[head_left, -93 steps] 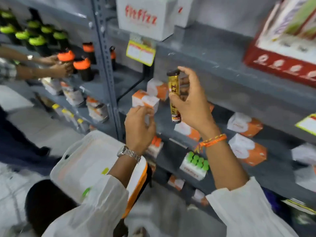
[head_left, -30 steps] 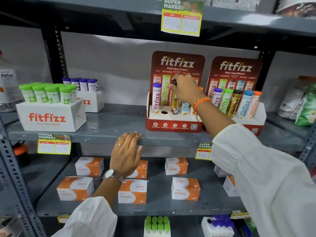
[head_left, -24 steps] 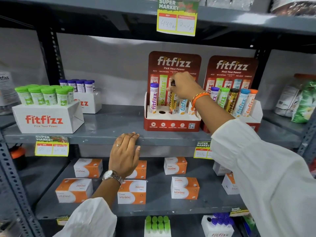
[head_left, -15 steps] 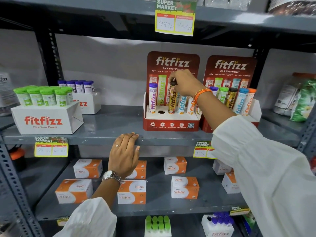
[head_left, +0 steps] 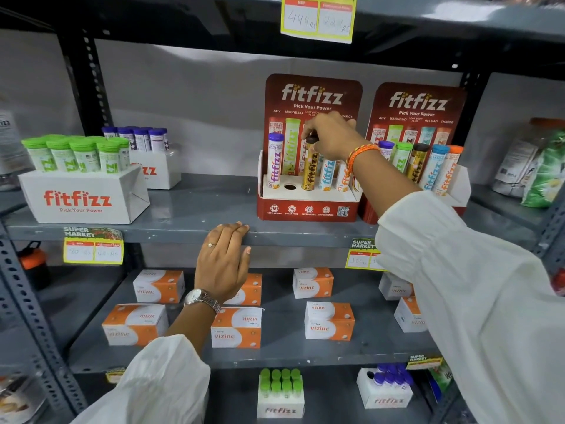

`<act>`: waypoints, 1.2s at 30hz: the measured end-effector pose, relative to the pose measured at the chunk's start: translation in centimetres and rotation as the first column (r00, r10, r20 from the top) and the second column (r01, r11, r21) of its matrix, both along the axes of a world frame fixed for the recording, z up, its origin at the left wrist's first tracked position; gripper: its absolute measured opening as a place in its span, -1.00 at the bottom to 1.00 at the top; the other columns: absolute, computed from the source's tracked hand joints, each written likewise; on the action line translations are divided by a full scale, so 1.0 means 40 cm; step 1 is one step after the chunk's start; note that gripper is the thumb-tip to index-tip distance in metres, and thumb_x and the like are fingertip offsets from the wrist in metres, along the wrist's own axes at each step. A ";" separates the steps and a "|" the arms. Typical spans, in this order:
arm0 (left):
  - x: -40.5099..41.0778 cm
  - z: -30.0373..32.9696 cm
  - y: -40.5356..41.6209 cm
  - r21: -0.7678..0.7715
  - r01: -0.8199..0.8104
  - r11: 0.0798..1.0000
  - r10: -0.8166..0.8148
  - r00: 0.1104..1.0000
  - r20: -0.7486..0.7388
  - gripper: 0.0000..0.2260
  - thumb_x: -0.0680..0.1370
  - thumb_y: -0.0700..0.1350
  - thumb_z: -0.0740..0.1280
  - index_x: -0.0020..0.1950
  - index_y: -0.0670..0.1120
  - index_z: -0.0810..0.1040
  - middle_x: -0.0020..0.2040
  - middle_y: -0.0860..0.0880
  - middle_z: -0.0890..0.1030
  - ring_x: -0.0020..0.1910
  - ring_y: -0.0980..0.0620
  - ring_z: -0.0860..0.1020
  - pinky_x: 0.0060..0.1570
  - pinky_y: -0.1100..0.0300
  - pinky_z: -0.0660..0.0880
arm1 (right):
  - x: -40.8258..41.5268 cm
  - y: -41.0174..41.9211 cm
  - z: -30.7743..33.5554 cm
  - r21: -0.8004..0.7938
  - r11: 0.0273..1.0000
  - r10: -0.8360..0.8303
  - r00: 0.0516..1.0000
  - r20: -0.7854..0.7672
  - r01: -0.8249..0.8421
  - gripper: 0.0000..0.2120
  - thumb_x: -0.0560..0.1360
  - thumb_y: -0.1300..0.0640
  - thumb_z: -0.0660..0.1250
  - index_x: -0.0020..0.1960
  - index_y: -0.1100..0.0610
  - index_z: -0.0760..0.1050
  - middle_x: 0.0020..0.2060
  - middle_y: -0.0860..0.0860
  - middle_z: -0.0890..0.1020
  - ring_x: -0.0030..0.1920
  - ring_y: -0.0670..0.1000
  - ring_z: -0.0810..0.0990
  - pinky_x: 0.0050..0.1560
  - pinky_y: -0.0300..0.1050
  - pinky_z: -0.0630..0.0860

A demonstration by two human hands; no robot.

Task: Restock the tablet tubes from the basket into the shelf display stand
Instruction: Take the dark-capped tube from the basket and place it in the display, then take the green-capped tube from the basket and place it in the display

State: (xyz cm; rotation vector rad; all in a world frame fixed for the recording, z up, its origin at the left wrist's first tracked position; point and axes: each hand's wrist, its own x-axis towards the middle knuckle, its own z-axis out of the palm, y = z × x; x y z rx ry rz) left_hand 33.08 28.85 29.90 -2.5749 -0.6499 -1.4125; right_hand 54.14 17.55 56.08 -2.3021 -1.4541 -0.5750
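Observation:
A red fitfizz display stand point(head_left: 307, 209) sits on the middle shelf. A gold tablet tube with a dark cap point(head_left: 310, 171) stands upright in the stand's third hole, and my right hand point(head_left: 331, 137) pinches its cap from above. A purple-capped tube point(head_left: 274, 162) stands in the first hole, while the second hole point(head_left: 289, 187) is bare. A blue tube point(head_left: 327, 175) and an orange tube stand to the right. My left hand point(head_left: 223, 264) rests flat on the shelf's front edge point(head_left: 171, 235), holding nothing. The basket is out of view.
A second fitfizz stand point(head_left: 428, 160), full of tubes, stands just right of the first. White fitfizz boxes with green-capped tubes point(head_left: 82, 185) and purple-capped tubes sit at the left. Orange vizinc cartons point(head_left: 328, 321) fill the shelf below. Green packets point(head_left: 544, 172) lie at the far right.
Three seconds ago my right hand held the gold tube in the air by lower shelves. Since then it has set the tube into the stand's third hole and lowered it; my left hand stays on the shelf edge.

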 end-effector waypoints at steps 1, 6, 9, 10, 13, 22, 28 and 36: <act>0.000 0.000 -0.001 -0.001 -0.001 1.000 0.001 1.000 -0.003 -0.62 0.62 -0.02 0.18 0.35 -0.18 0.52 0.28 -0.18 0.60 0.25 -0.18 0.56 0.40 -0.09 0.40 | -0.001 0.000 -0.001 0.002 1.000 -0.004 1.000 0.000 0.004 -0.70 0.48 0.25 0.49 0.19 0.04 0.63 0.13 0.05 0.65 0.27 0.14 0.48 0.23 0.16 0.23; -0.007 0.012 -0.016 -0.032 -0.002 0.999 0.001 1.000 -0.024 -0.62 0.61 -0.02 0.19 0.35 -0.18 0.52 0.28 -0.17 0.60 0.25 -0.17 0.56 0.41 -0.07 0.38 | -0.019 -0.008 0.008 0.027 0.999 -0.023 0.999 -0.027 0.023 -0.59 0.52 0.19 0.46 0.35 0.01 0.53 0.23 0.04 0.63 0.38 0.15 0.45 0.32 0.21 0.21; -0.029 0.028 -0.037 -0.068 0.024 0.997 -0.027 0.999 -0.040 -0.59 0.58 -0.03 0.25 0.38 -0.18 0.50 0.31 -0.16 0.58 0.28 -0.16 0.54 0.41 -0.07 0.40 | -0.060 -0.021 -0.005 0.157 0.987 0.029 1.000 0.006 -0.029 -0.57 0.55 0.10 0.42 0.40 0.00 0.48 0.32 0.00 0.58 0.44 0.12 0.41 0.35 0.21 0.22; -0.047 0.029 -0.046 -0.088 0.030 0.996 -0.033 0.999 -0.023 -0.58 0.58 -0.04 0.27 0.39 -0.18 0.49 0.33 -0.16 0.57 0.30 -0.16 0.53 0.42 -0.06 0.40 | -0.084 -0.026 -0.022 0.202 0.976 0.080 0.996 0.025 -0.083 -0.59 0.56 0.09 0.41 0.40 0.00 0.48 0.33 -0.01 0.57 0.43 0.12 0.41 0.36 0.19 0.25; -0.139 0.004 -0.082 -0.170 -0.006 0.985 0.018 0.998 0.065 -0.54 0.55 -0.07 0.32 0.42 -0.19 0.45 0.37 -0.16 0.53 0.33 -0.15 0.49 0.41 -0.02 0.36 | -0.177 -0.040 -0.110 0.269 0.906 0.319 0.945 0.070 -0.326 -0.64 0.56 0.06 0.38 0.34 0.07 0.51 0.25 0.01 0.60 0.32 0.11 0.50 0.33 -0.02 0.33; -0.608 -0.360 -0.305 -0.534 -0.453 0.714 0.475 0.874 -0.106 -0.55 0.49 0.07 0.29 0.31 -0.10 0.48 0.32 -0.14 0.47 0.21 -0.24 0.47 0.10 -0.12 0.41 | -0.587 0.018 -0.594 0.005 0.659 0.731 0.638 -0.244 -0.752 -0.64 0.52 0.08 0.43 0.31 0.03 0.55 0.21 -0.01 0.60 0.23 0.10 0.49 0.16 0.08 0.36; -0.775 -0.614 -0.541 -0.589 -0.623 0.515 0.460 0.780 -0.424 -0.63 0.47 0.04 0.33 0.23 -0.04 0.53 0.18 -0.05 0.51 0.07 -0.18 0.52 0.03 -0.03 0.39 | -0.879 0.072 -0.918 -0.358 0.206 0.720 0.388 -0.575 -0.911 -0.59 0.57 0.01 0.39 0.39 0.04 0.47 0.29 0.06 0.53 0.36 0.12 0.41 0.34 0.05 0.33; -0.809 -0.742 -0.720 -0.652 -0.600 0.464 0.384 0.799 -0.462 -0.82 0.43 0.01 0.41 -0.05 -0.02 0.52 -0.09 0.00 0.51 -0.11 -0.11 0.51 -0.07 0.07 0.38 | -1.122 0.048 -1.235 -0.542 -0.145 0.504 0.409 -0.760 -0.828 -0.49 0.58 0.10 0.40 0.45 0.24 0.37 0.33 0.24 0.50 0.33 0.19 0.50 0.31 -0.04 0.42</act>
